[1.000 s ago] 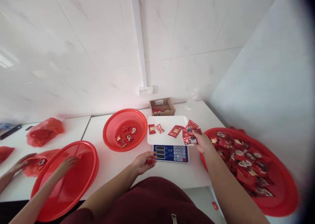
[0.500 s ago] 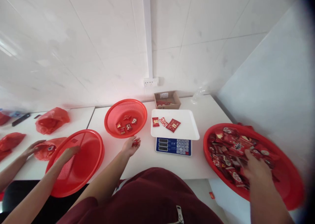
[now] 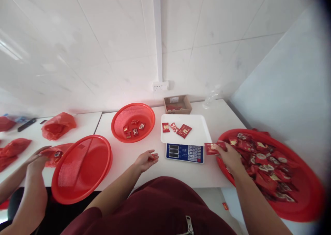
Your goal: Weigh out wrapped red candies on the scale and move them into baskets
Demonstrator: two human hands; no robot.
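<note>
From where I stand, the right hand is clamped on a red packet, held at the right front corner of the white weighing tray and over the near-left rim of the large red basket heaped with wrapped pieces. The left hand, its fingers curled around a small red item, is above the surface, left of the scale's blue keypad panel. Three red-and-white or red-and-gold wrapped pieces lie on the tray.
</note>
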